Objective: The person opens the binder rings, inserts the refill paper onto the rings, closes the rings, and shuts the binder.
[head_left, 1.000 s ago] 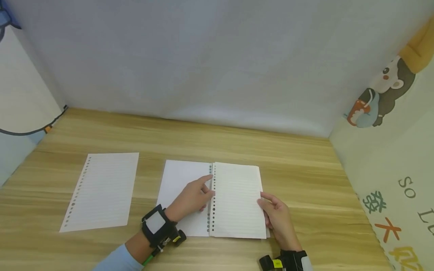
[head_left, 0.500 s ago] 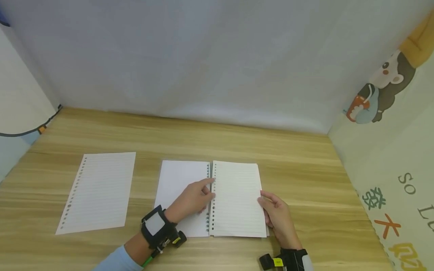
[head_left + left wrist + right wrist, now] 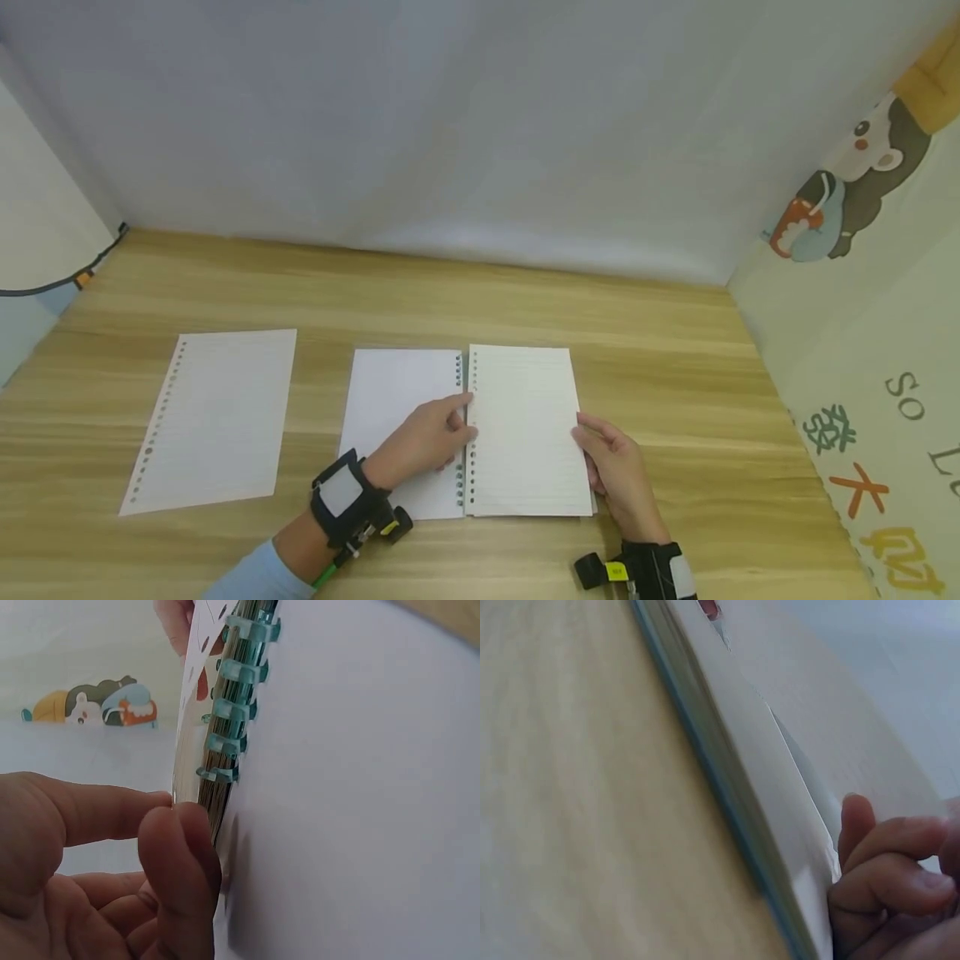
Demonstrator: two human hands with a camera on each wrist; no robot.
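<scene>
A ring-bound notebook (image 3: 397,383) lies spread on the table, with green-tinted binding rings (image 3: 244,671) between its white left side and its page stack. Over the right side is a lined loose-leaf sheet (image 3: 525,433) with punched holes along its left edge. My left hand (image 3: 420,437) pinches that punched edge with index finger and thumb, beside the rings. At the opposite edge, my right hand (image 3: 618,471) grips the sheet between thumb and fingers. The right wrist view shows the sheet raised off the pages beneath, beside curled fingers (image 3: 889,862).
Another punched, lined sheet (image 3: 217,408) lies flat to the left on the wooden table (image 3: 645,333). A pale curtain-like backdrop (image 3: 420,125) rises behind the table. A wall panel with printed cartoons (image 3: 855,350) stands on the right.
The held sheet has shifted slightly away from me, its top edge now a little beyond the notebook's. Both hands keep nearly the same places, and the head view has tilted slightly.
</scene>
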